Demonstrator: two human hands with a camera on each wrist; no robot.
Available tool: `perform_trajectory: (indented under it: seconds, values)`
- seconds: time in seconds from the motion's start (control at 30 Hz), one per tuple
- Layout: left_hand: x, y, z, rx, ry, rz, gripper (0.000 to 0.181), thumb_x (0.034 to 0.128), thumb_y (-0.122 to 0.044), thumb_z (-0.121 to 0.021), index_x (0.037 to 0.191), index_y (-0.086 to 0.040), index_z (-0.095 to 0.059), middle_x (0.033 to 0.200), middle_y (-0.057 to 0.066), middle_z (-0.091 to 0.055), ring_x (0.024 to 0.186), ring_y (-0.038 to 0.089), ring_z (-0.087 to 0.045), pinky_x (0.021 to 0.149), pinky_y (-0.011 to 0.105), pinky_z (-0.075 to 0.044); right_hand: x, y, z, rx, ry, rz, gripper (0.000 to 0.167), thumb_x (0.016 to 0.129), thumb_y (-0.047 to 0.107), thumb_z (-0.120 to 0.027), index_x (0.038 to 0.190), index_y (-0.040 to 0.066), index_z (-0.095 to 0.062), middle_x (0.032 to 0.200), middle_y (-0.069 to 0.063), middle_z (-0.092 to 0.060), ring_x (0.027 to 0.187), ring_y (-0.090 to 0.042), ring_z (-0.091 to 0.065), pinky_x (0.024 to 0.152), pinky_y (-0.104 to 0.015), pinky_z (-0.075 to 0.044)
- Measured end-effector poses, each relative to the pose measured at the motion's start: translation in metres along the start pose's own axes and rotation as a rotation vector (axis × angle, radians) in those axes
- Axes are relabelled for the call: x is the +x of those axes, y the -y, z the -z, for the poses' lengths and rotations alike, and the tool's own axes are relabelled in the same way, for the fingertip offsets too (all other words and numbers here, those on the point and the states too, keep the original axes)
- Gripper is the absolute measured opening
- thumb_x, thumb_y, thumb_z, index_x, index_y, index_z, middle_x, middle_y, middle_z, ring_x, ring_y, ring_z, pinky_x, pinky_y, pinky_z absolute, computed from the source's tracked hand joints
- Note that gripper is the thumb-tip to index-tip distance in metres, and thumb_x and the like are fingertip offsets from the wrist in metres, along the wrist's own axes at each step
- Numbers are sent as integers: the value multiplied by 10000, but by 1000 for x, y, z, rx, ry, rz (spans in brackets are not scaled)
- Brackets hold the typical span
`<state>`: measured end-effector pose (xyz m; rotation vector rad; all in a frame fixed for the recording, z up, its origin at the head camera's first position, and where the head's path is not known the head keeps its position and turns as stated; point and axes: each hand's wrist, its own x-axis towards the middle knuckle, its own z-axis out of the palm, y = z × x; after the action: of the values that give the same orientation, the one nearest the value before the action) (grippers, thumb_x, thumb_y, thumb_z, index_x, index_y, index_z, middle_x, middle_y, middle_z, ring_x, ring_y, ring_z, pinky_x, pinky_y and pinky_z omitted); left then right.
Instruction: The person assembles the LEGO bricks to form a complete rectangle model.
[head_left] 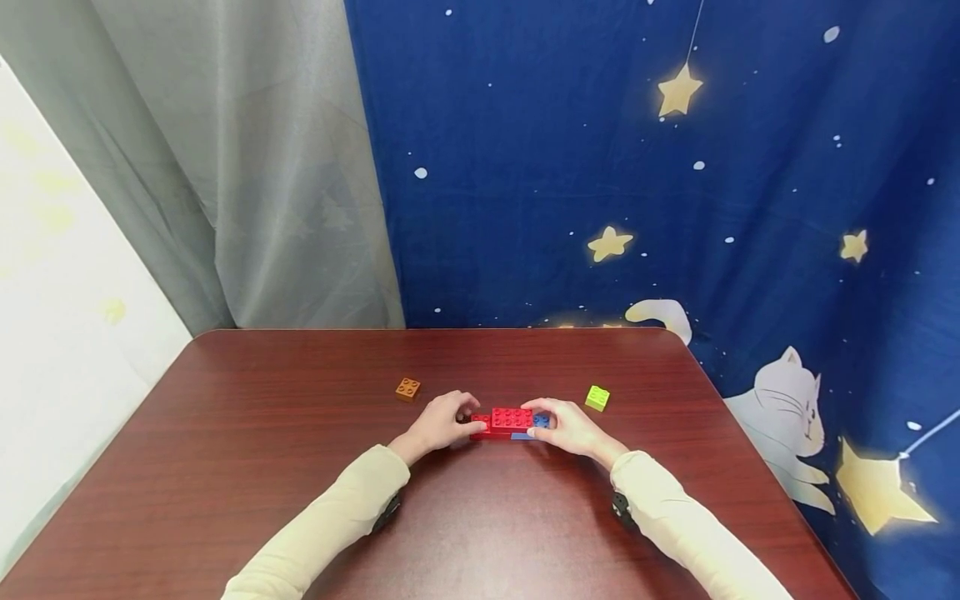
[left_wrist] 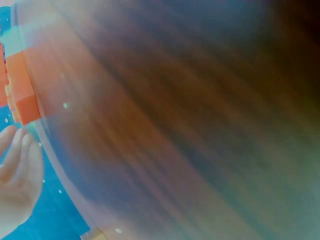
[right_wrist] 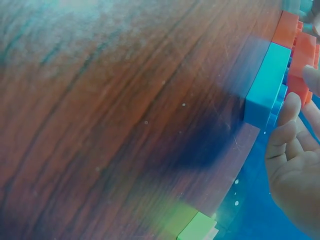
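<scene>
Hands (head_left: 441, 422) (head_left: 574, 427), stacked bricks (head_left: 512, 418) between them

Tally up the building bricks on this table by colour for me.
Red bricks: 2
Blue brick: 1
Orange brick: 1
Lime green brick: 1
Total: 5
</scene>
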<state>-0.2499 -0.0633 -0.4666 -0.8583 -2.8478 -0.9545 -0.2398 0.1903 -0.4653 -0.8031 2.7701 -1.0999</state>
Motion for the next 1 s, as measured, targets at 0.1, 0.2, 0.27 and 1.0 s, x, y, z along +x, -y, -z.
perform_trajectory:
  seconds: [0.1,0.2,0.27,1.0]
  values:
    - [4,-7,-4,26,-22,-48,343,781,-338,-658,1027,-105,-600,952,16,-583,887,164,-511,800,342,-408,1,-1,0,5,0,-2,400,756,179,-699,1134,151,-570,979,-8,-600,504,-109,-452,478,-242,-404]
    - [8,-11,-8,35,0,-83,346,797,-337,-641,1065,-124,-595,1017,5,-591,942,155,-508,842,347,-390,1,-1,-1,17,-3,16,399,757,171,-698,1133,131,-570,959,-15,-601,489,-111,-453,465,-246,-404]
    - [9,-12,-11,13,14,-93,339,802,-313,-642,1076,-120,-594,1022,9,-601,933,143,-529,833,334,-401,1,-2,-1,14,0,24,399,762,177,-694,1137,125,-568,924,-3,-601,481,-107,-452,460,-244,-402]
    - [12,-13,-9,5,14,-89,355,773,-285,-677,1074,-101,-640,916,18,-613,834,143,-547,755,316,-428,-1,-5,-3,52,-32,10,332,811,245,-644,1124,159,-579,972,-5,-620,488,-119,-455,458,-248,-408]
